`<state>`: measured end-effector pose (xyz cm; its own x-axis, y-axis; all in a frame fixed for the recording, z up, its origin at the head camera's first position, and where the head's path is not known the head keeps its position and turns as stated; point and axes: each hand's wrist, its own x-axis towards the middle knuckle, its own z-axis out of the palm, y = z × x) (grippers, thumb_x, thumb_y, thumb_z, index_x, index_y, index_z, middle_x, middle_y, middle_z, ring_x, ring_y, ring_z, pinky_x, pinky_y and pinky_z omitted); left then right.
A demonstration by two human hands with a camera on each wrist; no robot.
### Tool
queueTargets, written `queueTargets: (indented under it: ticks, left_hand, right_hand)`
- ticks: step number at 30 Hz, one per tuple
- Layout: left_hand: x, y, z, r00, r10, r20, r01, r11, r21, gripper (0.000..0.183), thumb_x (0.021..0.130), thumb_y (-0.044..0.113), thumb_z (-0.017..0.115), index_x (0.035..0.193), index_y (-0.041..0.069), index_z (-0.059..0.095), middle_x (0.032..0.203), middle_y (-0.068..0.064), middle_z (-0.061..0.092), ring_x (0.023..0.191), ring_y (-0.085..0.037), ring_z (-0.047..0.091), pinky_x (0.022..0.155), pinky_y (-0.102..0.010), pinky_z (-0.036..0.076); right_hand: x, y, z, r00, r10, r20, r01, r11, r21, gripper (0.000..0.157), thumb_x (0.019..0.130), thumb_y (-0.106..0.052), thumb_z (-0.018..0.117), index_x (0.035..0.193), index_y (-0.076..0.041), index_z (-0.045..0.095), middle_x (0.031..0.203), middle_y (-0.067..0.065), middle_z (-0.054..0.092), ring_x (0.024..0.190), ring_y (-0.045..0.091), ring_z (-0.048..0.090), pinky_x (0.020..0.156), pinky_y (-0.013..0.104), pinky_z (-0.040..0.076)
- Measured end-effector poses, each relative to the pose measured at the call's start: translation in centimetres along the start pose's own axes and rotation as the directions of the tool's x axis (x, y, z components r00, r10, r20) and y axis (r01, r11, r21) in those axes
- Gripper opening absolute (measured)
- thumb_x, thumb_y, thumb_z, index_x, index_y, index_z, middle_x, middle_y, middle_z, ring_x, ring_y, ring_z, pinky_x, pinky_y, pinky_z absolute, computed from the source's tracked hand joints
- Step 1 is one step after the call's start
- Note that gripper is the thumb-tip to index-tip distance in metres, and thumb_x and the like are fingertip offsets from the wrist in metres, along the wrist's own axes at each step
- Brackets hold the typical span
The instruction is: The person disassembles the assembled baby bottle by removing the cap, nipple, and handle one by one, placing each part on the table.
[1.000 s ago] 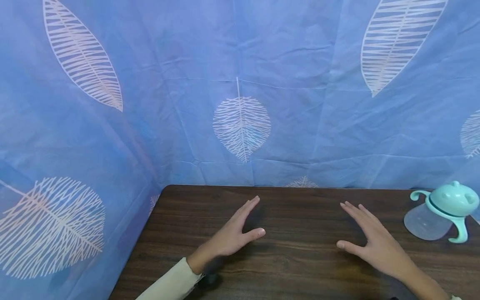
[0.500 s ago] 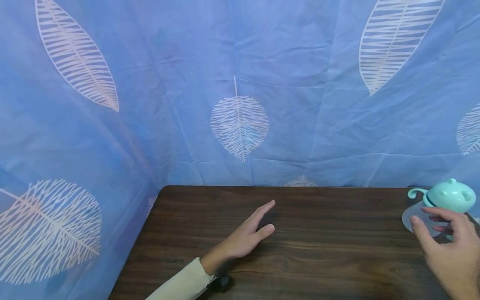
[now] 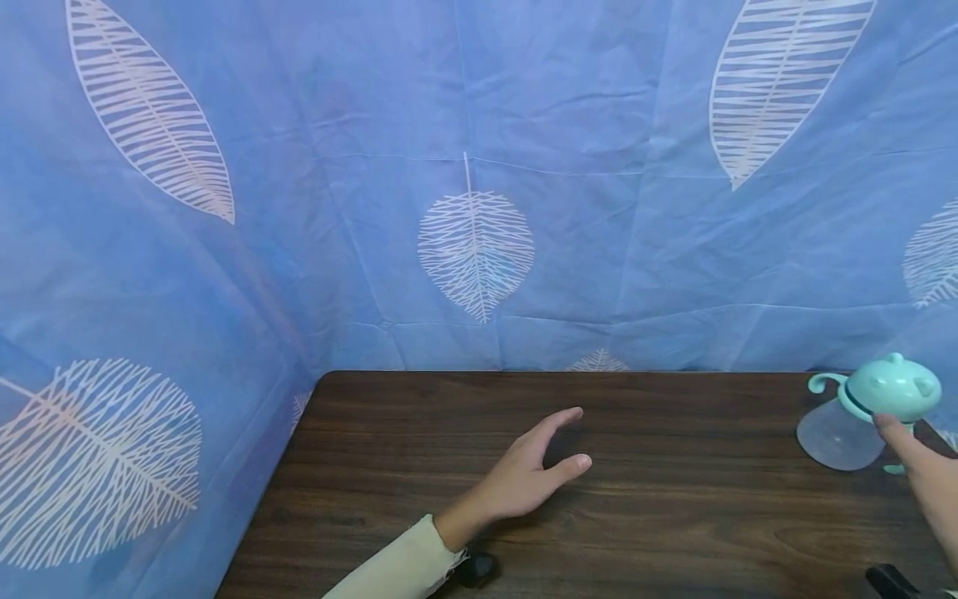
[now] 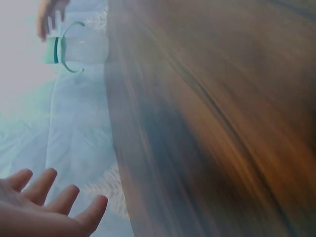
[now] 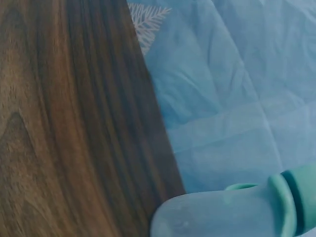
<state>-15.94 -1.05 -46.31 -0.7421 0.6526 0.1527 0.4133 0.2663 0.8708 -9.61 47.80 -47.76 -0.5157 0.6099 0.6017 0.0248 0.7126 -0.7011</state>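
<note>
Upright at the table's right end stands a two-handled sippy cup (image 3: pixel 840 434) with a clear body and a mint green lid (image 3: pixel 891 389). My right hand (image 3: pixel 930 482) is at its right side, one fingertip overlapping the collar below the lid and partly covering the near handle. From the left wrist view, that hand's (image 4: pixel 51 19) fingers extend separately beside the lid. The right wrist view shows the cup (image 5: pixel 217 215) but no hand. My left hand (image 3: pixel 520 476) hovers over the middle of the table, thumb apart from the fingers, holding nothing.
A dark wood-grain table (image 3: pixel 636 524) backs onto a blue cloth (image 3: pixel 569 249) printed with white leaves, which also hangs along the left side. Small dark devices sit by the left wrist (image 3: pixel 476 570) and right wrist (image 3: pixel 891 581).
My right hand has moved right from the table's middle to the sippy cup. My left hand has drifted right, still holding nothing. The cup shifts slightly left in view along with the background.
</note>
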Motion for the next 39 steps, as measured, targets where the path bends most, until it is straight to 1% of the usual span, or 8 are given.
queueTargets:
  ticks: [2, 7, 13, 18, 22, 25, 29, 39]
  left_hand:
    - [0.4, 0.3, 0.7, 1.000, 0.000, -0.023, 0.000, 1.000, -0.004, 0.067, 0.114, 0.045, 0.061, 0.173, 0.027, 0.035, 0.172, 0.005, 0.043, 0.159, -0.017, 0.039, 0.125, -0.048, 0.038]
    - [1.9, 1.2, 2.4, 0.999, 0.017, -0.042, -0.019, 0.999, -0.042, 0.066, 0.112, 0.035, 0.068, 0.170, 0.021, 0.041, 0.168, 0.002, 0.048, 0.155, -0.016, 0.044, 0.122, -0.040, 0.042]
    - [3.3, 1.6, 4.1, 0.999, 0.014, -0.036, -0.015, 0.999, -0.046, 0.062, 0.111, 0.034, 0.069, 0.168, 0.022, 0.046, 0.166, 0.004, 0.051, 0.152, -0.013, 0.048, 0.118, -0.034, 0.045]
    - [3.9, 1.8, 5.1, 1.000, 0.011, -0.022, -0.012, 0.999, -0.046, 0.060, 0.111, 0.034, 0.069, 0.166, 0.022, 0.048, 0.165, 0.006, 0.051, 0.150, -0.013, 0.049, 0.116, -0.032, 0.046]
    - [4.3, 2.0, 5.6, 0.999, 0.026, -0.023, -0.027, 0.999, -0.044, 0.059, 0.111, 0.034, 0.068, 0.166, 0.021, 0.049, 0.165, 0.007, 0.052, 0.150, -0.011, 0.049, 0.116, -0.031, 0.047]
    - [4.5, 2.1, 5.9, 0.999, 0.029, -0.027, -0.030, 0.999, -0.044, 0.059, 0.111, 0.034, 0.069, 0.165, 0.021, 0.050, 0.165, 0.007, 0.052, 0.150, -0.010, 0.049, 0.115, -0.029, 0.046]
    - [4.7, 2.0, 6.2, 0.999, 0.018, -0.039, -0.019, 0.999, -0.041, 0.058, 0.110, 0.035, 0.070, 0.163, 0.020, 0.052, 0.163, 0.008, 0.054, 0.148, -0.008, 0.050, 0.114, -0.027, 0.046]
    - [5.3, 1.2, 6.6, 0.996, -0.005, -0.085, 0.002, 0.999, -0.044, 0.056, 0.109, 0.033, 0.073, 0.159, 0.018, 0.055, 0.157, 0.010, 0.059, 0.146, -0.006, 0.051, 0.113, -0.031, 0.049]
  right_hand:
    - [-0.1, 0.2, 0.5, 1.000, 0.024, -0.006, -0.024, 1.000, 0.004, 0.085, 0.107, -0.046, 0.071, 0.175, -0.020, 0.029, 0.178, 0.009, 0.029, 0.166, 0.029, 0.024, 0.134, 0.048, 0.011]
    - [-1.2, -4.9, 0.8, 0.992, 0.113, 0.055, -0.113, 0.994, -0.005, 0.085, 0.103, -0.011, 0.074, 0.174, -0.008, 0.027, 0.173, 0.026, 0.034, 0.162, 0.042, 0.031, 0.133, 0.050, 0.018]
    - [-1.1, -5.6, 1.7, 0.961, 0.237, 0.143, -0.232, 0.972, -0.046, 0.084, 0.107, -0.017, 0.067, 0.174, -0.003, 0.019, 0.174, 0.030, 0.026, 0.162, 0.049, 0.025, 0.131, 0.062, 0.018]
    - [-1.0, -5.5, 2.1, 0.950, 0.275, 0.145, -0.274, 0.961, -0.027, 0.083, 0.107, -0.018, 0.067, 0.175, -0.007, 0.019, 0.175, 0.027, 0.028, 0.163, 0.044, 0.026, 0.132, 0.055, 0.021]
    - [-0.8, -5.8, 2.5, 0.929, 0.322, 0.183, -0.325, 0.946, -0.017, 0.084, 0.107, -0.022, 0.069, 0.175, -0.012, 0.021, 0.175, 0.023, 0.031, 0.162, 0.040, 0.031, 0.130, 0.053, 0.026]
    - [-0.9, -6.4, 2.7, 0.914, 0.341, 0.221, -0.338, 0.940, -0.054, 0.087, 0.106, -0.026, 0.072, 0.175, -0.011, 0.021, 0.174, 0.025, 0.032, 0.160, 0.043, 0.034, 0.130, 0.058, 0.026]
    - [-1.4, -7.2, 2.7, 0.912, 0.318, 0.258, -0.300, 0.948, -0.107, 0.090, 0.105, -0.026, 0.075, 0.174, -0.005, 0.020, 0.172, 0.030, 0.033, 0.156, 0.051, 0.037, 0.131, 0.063, 0.018]
    - [-3.8, -9.4, 3.5, 0.878, 0.256, 0.405, -0.247, 0.966, -0.077, 0.096, 0.101, -0.033, 0.081, 0.172, 0.001, 0.025, 0.169, 0.034, 0.035, 0.151, 0.059, 0.040, 0.119, 0.077, 0.031]
